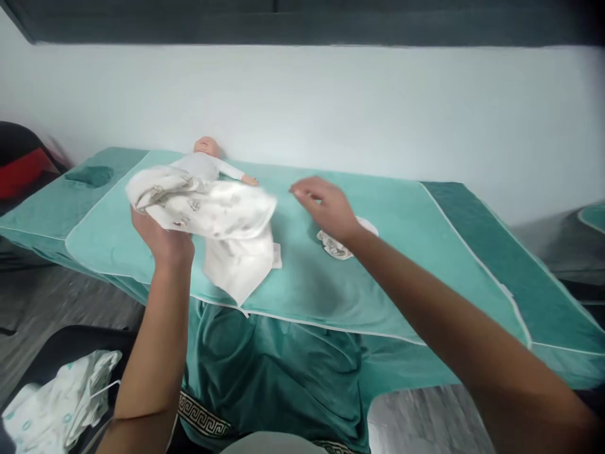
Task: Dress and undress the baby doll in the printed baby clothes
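Note:
My left hand (163,236) is closed round a bunched white garment (203,205) with small printed figures, held above the table's near left part. Part of the cloth hangs down to a point, with a pale label (276,256) at its side. To the right of the garment and apart from it, my right hand (326,205) is raised with thumb and forefinger drawn together; nothing shows between them. Behind the cloth lies a baby doll (208,146) in a white long-sleeved top; its lower body is hidden. A small crumpled white printed cloth (336,246) lies partly behind my right wrist.
A green mat (401,296) with white edging covers the long draped table, which stands against a white wall (331,107). A dark green cushion (89,176) lies at its left end. On a black chair at lower left rests a white cloth with blue-green prints (61,403).

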A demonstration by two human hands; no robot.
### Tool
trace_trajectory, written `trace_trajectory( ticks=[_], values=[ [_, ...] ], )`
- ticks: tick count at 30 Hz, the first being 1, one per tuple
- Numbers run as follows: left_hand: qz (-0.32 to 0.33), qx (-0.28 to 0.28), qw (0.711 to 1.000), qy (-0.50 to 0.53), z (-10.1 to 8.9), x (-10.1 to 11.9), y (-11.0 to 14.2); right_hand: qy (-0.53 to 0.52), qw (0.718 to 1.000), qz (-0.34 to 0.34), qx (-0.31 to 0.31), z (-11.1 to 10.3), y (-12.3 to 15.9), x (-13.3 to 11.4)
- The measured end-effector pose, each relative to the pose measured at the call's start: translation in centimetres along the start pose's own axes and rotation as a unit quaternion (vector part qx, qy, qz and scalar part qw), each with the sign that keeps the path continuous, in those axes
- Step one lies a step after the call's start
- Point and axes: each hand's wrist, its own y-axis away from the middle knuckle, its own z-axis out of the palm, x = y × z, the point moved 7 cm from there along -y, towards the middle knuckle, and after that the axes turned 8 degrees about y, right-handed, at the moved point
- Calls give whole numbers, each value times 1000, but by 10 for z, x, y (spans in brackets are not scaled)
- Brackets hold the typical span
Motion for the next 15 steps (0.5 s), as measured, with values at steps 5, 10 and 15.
trace_trajectory(
  ticks=[5, 10, 15],
  values=[
    [-48, -46, 998, 5, 35, -2, 3, 343, 914, 147, -158, 64, 81, 114],
    [-20, -200, 979, -31, 128, -21, 61, 408, 876, 179, -183, 36, 132, 155],
    [-30, -473, 849, -235, 193, -69, 141, 438, 853, 175, -225, -1, 163, 173]
  ],
)
